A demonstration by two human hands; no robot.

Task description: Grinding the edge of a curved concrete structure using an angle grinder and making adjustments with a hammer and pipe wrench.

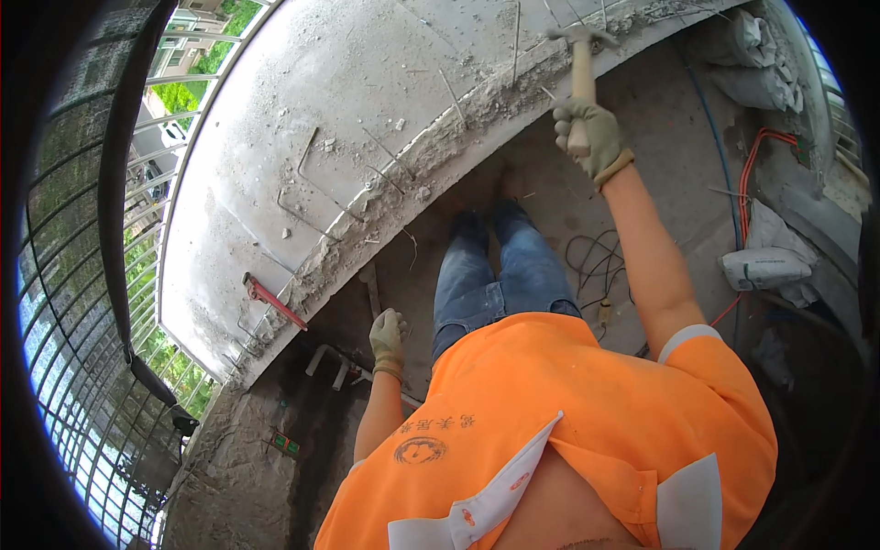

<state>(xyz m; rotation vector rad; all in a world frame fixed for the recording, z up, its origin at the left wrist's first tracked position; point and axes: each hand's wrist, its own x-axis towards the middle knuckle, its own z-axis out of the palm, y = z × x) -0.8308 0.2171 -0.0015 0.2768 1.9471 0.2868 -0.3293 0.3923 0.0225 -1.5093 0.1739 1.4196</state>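
My right hand, in a pale work glove, is wrapped round the wooden handle of a hammer. The hammer's metal head is over the broken concrete edge at the far side. Lower and to the left, my gloved left hand is closed, beside the slab's near edge. A narrow, dull brownish bar shows just above its fingers; whether the hand grips it I cannot tell. Bent steel bars stick out of the rough edge. A red-handled pipe wrench lies across the slab's edge, left of my left hand.
The pale concrete slab carries loose rubble, with a curved metal railing beyond. White pipe ends stand below my left hand. A dark cable lies on the floor. White sacks and orange tubing are at the right.
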